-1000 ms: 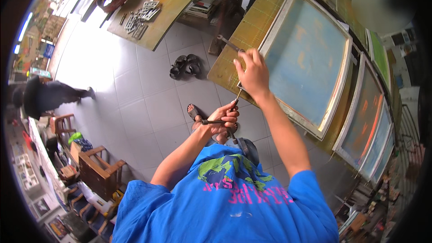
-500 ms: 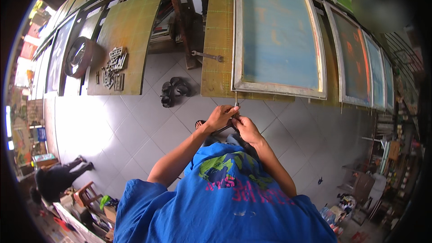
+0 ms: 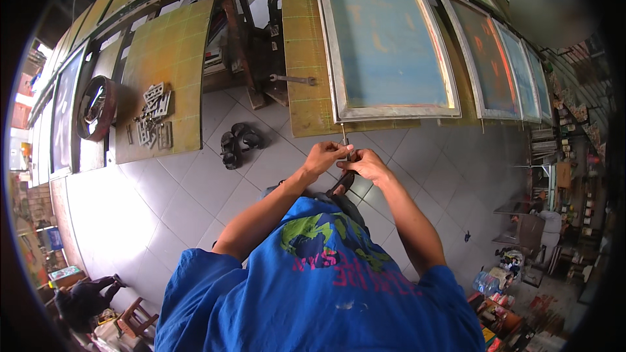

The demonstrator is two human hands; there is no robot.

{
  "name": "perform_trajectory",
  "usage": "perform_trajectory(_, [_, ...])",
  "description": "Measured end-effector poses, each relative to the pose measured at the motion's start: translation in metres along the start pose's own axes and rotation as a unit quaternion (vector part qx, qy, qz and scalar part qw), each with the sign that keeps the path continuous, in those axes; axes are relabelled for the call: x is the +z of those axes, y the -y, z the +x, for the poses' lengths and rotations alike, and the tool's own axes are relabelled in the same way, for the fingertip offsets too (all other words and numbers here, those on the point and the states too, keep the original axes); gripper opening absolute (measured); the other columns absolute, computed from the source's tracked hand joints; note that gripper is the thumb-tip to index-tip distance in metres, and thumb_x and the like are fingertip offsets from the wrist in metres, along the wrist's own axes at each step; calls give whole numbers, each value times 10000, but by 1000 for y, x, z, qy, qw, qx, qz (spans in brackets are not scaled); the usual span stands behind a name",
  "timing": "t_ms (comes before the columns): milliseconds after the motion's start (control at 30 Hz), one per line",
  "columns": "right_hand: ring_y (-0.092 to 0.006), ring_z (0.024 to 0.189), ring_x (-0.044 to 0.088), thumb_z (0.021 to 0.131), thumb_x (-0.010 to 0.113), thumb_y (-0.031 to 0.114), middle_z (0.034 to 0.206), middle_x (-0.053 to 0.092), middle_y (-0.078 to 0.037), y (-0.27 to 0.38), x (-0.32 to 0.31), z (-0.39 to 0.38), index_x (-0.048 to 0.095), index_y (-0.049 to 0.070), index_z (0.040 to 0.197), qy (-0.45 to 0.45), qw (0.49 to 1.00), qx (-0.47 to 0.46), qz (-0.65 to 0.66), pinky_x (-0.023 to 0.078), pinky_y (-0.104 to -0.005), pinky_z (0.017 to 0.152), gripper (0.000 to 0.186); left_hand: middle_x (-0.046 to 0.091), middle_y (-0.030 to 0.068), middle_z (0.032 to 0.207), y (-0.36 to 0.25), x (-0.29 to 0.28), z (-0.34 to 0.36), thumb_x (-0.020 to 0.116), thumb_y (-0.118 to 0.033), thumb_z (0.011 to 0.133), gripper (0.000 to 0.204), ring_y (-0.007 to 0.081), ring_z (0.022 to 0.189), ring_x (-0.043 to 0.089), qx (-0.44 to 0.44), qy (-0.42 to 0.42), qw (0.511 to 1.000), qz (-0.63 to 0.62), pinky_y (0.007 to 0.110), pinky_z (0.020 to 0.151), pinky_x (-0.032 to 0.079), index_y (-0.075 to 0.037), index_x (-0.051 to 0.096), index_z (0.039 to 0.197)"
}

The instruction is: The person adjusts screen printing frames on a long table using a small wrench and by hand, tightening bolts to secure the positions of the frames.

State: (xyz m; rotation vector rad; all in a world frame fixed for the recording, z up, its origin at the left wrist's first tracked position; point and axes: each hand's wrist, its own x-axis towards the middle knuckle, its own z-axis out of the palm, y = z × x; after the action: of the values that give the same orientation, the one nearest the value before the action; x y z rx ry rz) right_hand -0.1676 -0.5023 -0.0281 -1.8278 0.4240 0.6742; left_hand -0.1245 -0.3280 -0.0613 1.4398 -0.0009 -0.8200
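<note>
Just on the near side of the blue-meshed frame (image 3: 391,45), the left hand (image 3: 321,159) and right hand (image 3: 367,165) are together, both closed on a slim tool (image 3: 347,143); fingers cover most of it, leaving its kind unclear. Left of the frame, a wrench (image 3: 293,79) lies on the worn yellow desk (image 3: 303,39), above grey floor tiles (image 3: 189,202).

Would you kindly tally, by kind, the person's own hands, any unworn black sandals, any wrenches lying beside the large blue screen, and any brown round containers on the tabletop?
Left hand and right hand: 2
Unworn black sandals: 2
Wrench: 1
Brown round container: 1
Total: 6
</note>
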Motion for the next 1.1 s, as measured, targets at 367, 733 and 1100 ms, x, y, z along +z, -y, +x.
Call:
perform_trajectory(367, [-114,893,644,1040,539,219,979,724,-70,-22,3,-1,664,-9,1124,110,983,-11,146,520,-285,711,273,658,107,653,-8,11,-6,696,-319,936,388,139,616,622,37,-68,991,106,325,564,494,64,710,880])
perform_trajectory(733, [-149,863,677,886,772,257,952,713,-80,-3,-4,4,703,-11,990,109,983,7,148,544,-290,656,295,679,70,827,-2,6,3,661,-463,947,493,161,790,614,-25,-15,1000,4,334,745,500,24,735,950])
perform_trajectory(1100, [-192,1117,600,1054,489,257,1208,639,-117,-33,-2,4,545,-22,1299,222,944,3,246,636,-380,535,376,691,81,852,5,11,0,602,-445,991,485,159,755,632,9,-24,1000,4,312,677,539,18,726,1067])
